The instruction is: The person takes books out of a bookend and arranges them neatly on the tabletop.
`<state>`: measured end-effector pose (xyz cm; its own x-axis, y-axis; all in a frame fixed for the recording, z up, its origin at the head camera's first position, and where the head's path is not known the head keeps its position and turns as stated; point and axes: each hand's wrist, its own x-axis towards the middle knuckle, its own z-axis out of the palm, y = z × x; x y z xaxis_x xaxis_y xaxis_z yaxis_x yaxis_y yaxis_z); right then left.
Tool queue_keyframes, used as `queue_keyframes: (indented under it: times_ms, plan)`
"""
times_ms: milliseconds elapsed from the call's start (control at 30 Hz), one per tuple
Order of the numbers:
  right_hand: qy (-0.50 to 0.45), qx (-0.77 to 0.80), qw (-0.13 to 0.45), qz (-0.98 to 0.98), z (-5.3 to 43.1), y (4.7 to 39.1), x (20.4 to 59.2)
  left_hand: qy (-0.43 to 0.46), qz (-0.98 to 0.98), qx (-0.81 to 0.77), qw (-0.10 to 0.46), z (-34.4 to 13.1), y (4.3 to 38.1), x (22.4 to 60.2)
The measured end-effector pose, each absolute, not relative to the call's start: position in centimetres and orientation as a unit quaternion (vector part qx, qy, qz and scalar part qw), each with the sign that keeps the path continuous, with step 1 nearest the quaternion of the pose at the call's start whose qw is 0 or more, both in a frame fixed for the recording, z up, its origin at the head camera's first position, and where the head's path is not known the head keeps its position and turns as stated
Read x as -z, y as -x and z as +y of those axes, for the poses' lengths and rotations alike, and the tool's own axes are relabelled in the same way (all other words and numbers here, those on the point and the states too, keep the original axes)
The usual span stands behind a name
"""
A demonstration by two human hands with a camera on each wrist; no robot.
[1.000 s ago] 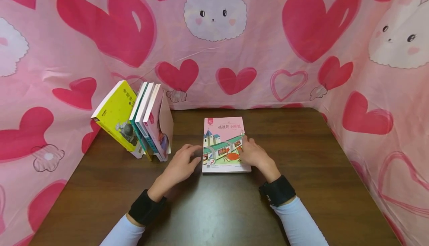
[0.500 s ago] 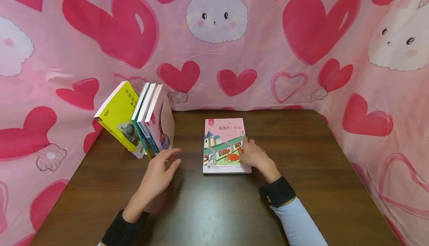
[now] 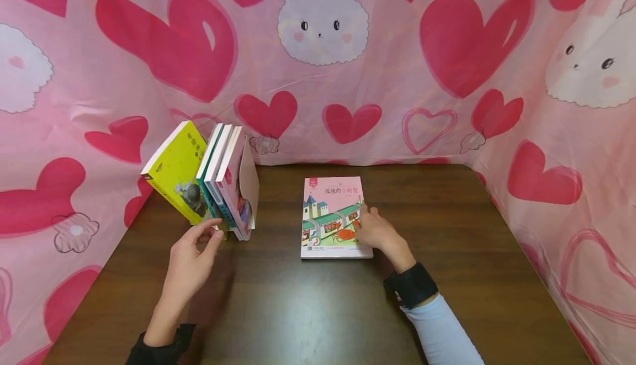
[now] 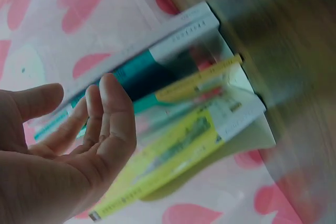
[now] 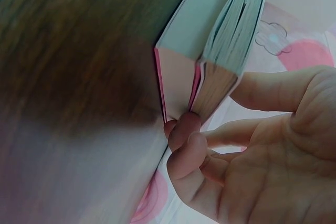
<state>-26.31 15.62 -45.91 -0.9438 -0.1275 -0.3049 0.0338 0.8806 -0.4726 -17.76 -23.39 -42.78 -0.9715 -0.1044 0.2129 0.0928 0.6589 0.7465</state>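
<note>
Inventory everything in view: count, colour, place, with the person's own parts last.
flat book: at least one, pink cover, mid-table
yellow book: one, yellow, tilted at the row's left end
upright books: at least three, teal-green, white and pink, right of the yellow one
bookend: one visible panel, pale, row's right end
table: one, dark brown, beneath the books
backdrop: pink with hearts and rabbits, behind and beside the table
wristbands: two, black, one per wrist
sleeve: one, light blue, right forearm
left hand: one, before the row
right hand: one, at the flat book's right edge
</note>
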Motion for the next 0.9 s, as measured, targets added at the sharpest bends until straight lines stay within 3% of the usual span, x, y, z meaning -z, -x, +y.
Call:
queue_keyframes:
  times_ms: [500, 900]
  plan:
    - [0.022, 0.245, 0.169, 0.954, 15.8, 26.5, 46.0, -0.141, -0.872, 0.425, 0.196, -26.5, 19.8, 43.3]
    - [0.021, 0.242, 0.172, 0.955, 15.7, 26.4, 46.0, -0.144, -0.861, 0.468, 0.135, -27.9, 22.8, 44.5]
